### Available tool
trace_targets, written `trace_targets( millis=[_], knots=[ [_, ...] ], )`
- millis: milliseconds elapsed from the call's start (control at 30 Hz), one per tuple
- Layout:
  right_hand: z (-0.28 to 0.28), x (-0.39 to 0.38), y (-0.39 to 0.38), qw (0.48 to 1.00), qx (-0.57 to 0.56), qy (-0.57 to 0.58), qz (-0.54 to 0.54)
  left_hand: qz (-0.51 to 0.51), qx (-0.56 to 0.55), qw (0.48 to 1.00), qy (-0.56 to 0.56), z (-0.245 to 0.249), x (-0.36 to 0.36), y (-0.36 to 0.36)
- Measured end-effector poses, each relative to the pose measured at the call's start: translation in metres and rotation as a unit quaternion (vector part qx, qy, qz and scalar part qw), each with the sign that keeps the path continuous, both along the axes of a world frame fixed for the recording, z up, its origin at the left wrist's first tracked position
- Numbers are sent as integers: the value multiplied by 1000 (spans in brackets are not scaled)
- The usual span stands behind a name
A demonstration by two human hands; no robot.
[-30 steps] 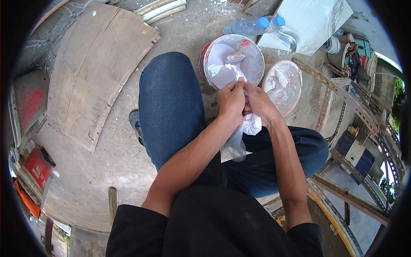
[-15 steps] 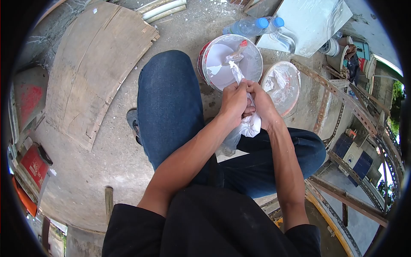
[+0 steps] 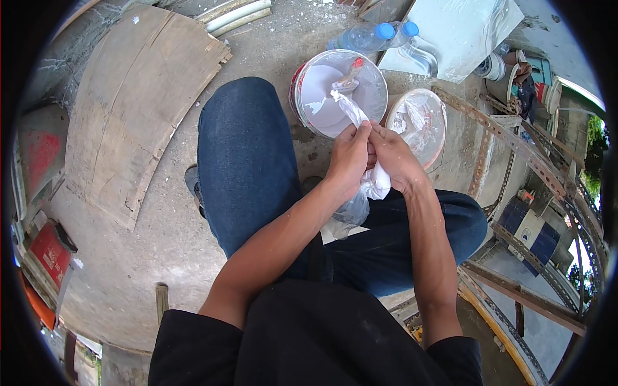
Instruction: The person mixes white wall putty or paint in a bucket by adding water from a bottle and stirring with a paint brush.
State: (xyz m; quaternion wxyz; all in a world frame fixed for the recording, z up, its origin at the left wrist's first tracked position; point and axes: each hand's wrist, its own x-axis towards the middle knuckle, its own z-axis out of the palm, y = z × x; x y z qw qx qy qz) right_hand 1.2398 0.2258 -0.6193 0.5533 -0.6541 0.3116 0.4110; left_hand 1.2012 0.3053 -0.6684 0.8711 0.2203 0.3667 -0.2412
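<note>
My left hand (image 3: 349, 157) and my right hand (image 3: 396, 154) are close together, both closed around a twisted plastic bag (image 3: 377, 183) with something white in it. One twisted white end of the bag points up past my fingers over the rim of a bucket (image 3: 293, 96). Below my hands the bag bulges, and its clear part hangs between my knees. Pale liquid (image 3: 322, 80) fills much of the bucket, and a tool with a red end (image 3: 346, 85) rests in it. The fingertips are partly hidden behind the hands.
Right of the bucket stands a round white-smeared tub (image 3: 432, 132) holding crumpled plastic. Two blue-capped bottles (image 3: 364, 38) lie behind the bucket, beside a white panel (image 3: 457, 38). A wooden board (image 3: 129, 109) lies on the left. Perforated metal bars (image 3: 502, 138) run along the right.
The bag's white upper end stretches out longer above my fingers, and my hands have drawn closer together on it. The whole view has shifted slightly.
</note>
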Motion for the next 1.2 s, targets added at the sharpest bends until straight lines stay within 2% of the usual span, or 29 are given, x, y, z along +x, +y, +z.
trace_targets(
  millis=[133, 233, 333, 367, 433, 467, 533, 667, 800, 933, 1000, 1100, 1200],
  knots=[
    [-9, 2, -12, 996, 43, 58, -58, -39, 7, 999, 8, 5, 1, 8],
    [-13, -4, -15, 987, -16, -43, 153, 64, 18, 998, -8, -7, 5, -2],
    [-16, -10, -15, 954, -69, -135, 257, 66, 33, 997, 7, -9, 5, -1],
    [-19, -14, -11, 958, -71, -165, 223, 66, 35, 997, 4, -10, 4, -2],
    [-31, -16, -17, 957, -91, -151, 230, 66, 38, 997, -5, -11, 3, -4],
    [-35, -15, -19, 956, -100, -146, 235, 72, -4, 997, 13, -11, 3, -3],
    [-31, -12, -16, 972, -80, -129, 179, 83, -87, 992, 47, -8, 2, -1],
    [-10, -2, -9, 997, -37, -61, 37, 4, -59, 998, 1, -8, 2, -4],
    [-9, 6, -21, 999, 28, 20, -18, -9, -56, 998, -39, -9, 3, -1],
    [-9, 2, -9, 999, -35, -13, 31, -10, -36, 999, -12, -5, 6, 3],
    [-18, -5, -6, 994, -64, -57, 61, 32, -24, 999, -4, -8, 7, -1],
    [-30, -10, -15, 948, -166, -143, 233, 59, -3, 998, 9, -11, 8, -4],
    [-28, -14, -14, 898, -199, -212, 330, 67, -1, 998, 20, -13, 8, -4]
  ],
)
